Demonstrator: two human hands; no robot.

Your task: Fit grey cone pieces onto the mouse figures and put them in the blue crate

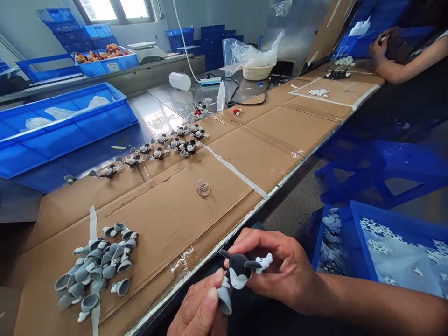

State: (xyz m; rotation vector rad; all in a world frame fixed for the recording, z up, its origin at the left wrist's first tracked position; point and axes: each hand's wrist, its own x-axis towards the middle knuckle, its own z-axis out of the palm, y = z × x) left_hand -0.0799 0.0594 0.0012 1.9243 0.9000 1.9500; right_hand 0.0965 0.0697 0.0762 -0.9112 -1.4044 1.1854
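My right hand (pixel 287 268) is closed around a black-and-white mouse figure head (pixel 238 266) with round ears. A white gloved hand piece (pixel 264 263) sticks out beside the head. My left hand (pixel 199 310) pinches a grey cone-shaped piece (pixel 224 299) with a small white part on it, right against the head's lower left. Whether the two are joined I cannot tell. On the cardboard at the left lies a pile of similar grey cone pieces (pixel 105 259). Farther back, several mouse figures with grey cones (pixel 159 153) stand in rows.
A small clear cup (pixel 203 188) stands mid-table on the cardboard (pixel 168 210). Behind are a blue crate (pixel 66 126), a glue bottle (pixel 221 97) and a basket with plastic bags (pixel 258 72). Low at the right is a blue bin of white parts (pixel 360 212). A co-worker's arm (pixel 416 60) reaches in at the far right.
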